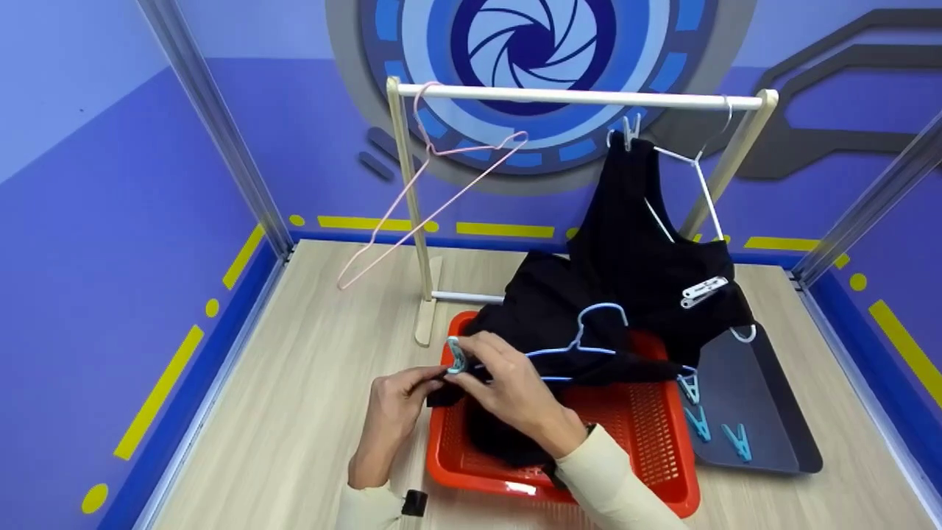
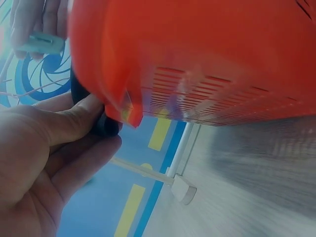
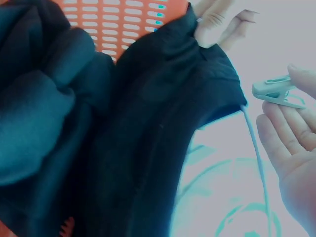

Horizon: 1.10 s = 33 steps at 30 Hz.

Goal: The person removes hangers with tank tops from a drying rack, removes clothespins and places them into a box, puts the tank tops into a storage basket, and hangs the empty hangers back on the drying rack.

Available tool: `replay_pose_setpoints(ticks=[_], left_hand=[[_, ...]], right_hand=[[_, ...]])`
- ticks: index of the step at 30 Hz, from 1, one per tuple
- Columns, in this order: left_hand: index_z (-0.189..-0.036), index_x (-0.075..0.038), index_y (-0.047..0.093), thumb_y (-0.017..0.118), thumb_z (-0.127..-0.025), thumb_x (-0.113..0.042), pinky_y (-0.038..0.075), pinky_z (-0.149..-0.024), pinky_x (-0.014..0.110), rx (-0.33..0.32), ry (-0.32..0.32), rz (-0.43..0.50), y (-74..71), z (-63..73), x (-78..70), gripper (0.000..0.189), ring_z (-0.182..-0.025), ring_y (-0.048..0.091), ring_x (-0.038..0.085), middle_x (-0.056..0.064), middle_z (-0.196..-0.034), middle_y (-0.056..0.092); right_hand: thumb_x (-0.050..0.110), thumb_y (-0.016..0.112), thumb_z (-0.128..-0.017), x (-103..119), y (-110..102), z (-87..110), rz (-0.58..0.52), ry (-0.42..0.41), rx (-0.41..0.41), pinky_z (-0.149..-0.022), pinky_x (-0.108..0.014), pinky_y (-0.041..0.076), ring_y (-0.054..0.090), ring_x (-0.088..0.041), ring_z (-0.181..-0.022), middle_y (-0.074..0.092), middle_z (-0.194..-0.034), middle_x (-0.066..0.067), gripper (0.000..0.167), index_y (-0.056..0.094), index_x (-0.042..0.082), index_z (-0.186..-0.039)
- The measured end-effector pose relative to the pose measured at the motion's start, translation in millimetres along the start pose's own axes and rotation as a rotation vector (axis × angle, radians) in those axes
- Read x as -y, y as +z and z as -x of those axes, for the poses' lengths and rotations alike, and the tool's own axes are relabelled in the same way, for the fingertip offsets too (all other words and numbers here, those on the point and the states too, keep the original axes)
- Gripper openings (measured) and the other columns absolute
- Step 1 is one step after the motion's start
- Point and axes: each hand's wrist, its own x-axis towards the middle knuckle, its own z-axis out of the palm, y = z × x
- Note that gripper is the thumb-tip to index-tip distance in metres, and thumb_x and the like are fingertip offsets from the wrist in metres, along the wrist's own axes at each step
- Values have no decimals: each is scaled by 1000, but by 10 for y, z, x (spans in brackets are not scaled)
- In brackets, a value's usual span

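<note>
My left hand (image 1: pixel 390 408) pinches the edge of a black garment (image 3: pixel 148 98) at the left side of the red basket. Between thumb and fingers of my right hand (image 1: pixel 519 386) is a light teal clothespin (image 3: pixel 273 89), just beside that edge. In the right wrist view the clothespin is apart from the cloth. A light blue hanger (image 1: pixel 580 331) runs through the garment, its hook pointing up. Another teal clothespin (image 1: pixel 689 388) sits at the hanger's right end. More black cloth lies in the red basket (image 1: pixel 441 456) below my hands.
Behind stands a rack with a white rod (image 1: pixel 559 95). A pink hanger (image 1: pixel 390 228) hangs at its left. At its right, a white hanger (image 1: pixel 708 195) carries a black top (image 1: pixel 625 213) with white clothespins (image 1: pixel 703 289). A grey tray (image 1: pixel 780 412) holds teal clothespins (image 1: pixel 737 442).
</note>
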Motion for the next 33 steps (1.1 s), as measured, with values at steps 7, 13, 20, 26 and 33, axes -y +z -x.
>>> replay_pose_setpoints(ticks=[7, 13, 20, 26, 33], left_hand=[[-105, -6, 84, 84, -86, 1, 62, -80, 31, 8, -22, 20, -4, 2, -1, 20, -94, 78, 20, 4, -101, 81], [-103, -7, 85, 85, -84, 3, 58, -83, 20, -18, -13, 27, 3, 9, 2, 21, -92, 78, 21, 3, -100, 81], [-103, -6, 85, 85, -84, 4, 57, -83, 19, -33, -2, 30, 8, 17, 12, 21, -92, 78, 22, 4, -99, 81], [-102, -5, 84, 85, -83, 5, 58, -83, 19, -41, 12, 40, 9, 13, 8, 22, -92, 78, 22, 4, -99, 81], [-102, -5, 84, 85, -84, 5, 60, -80, 24, -47, 11, 43, 9, 18, -14, 20, -91, 78, 22, 5, -98, 81]], right_hand=[[6, 90, -87, 34, -204, 54, -6, 44, -27, -83, -32, 61, 70, -16, -98, 70, -110, -4, 49, 66, 2, -130], [1, 90, -84, 67, -393, 151, -13, 88, -97, -85, -29, 60, 71, -17, -97, 69, -110, -5, 45, 68, 1, -122], [-6, 89, -81, 91, -615, 283, -13, 141, -168, -92, -24, 56, 72, -21, -97, 71, -112, -6, 40, 71, 1, -116], [-6, 92, -79, 105, -760, 412, 51, 202, -174, -89, -21, 55, 72, -18, -96, 72, -114, -2, 47, 72, 5, -120], [-10, 95, -72, 123, -908, 554, 100, 246, -213, -86, -23, 57, 73, -17, -94, 72, -112, 1, 59, 73, 8, -124]])
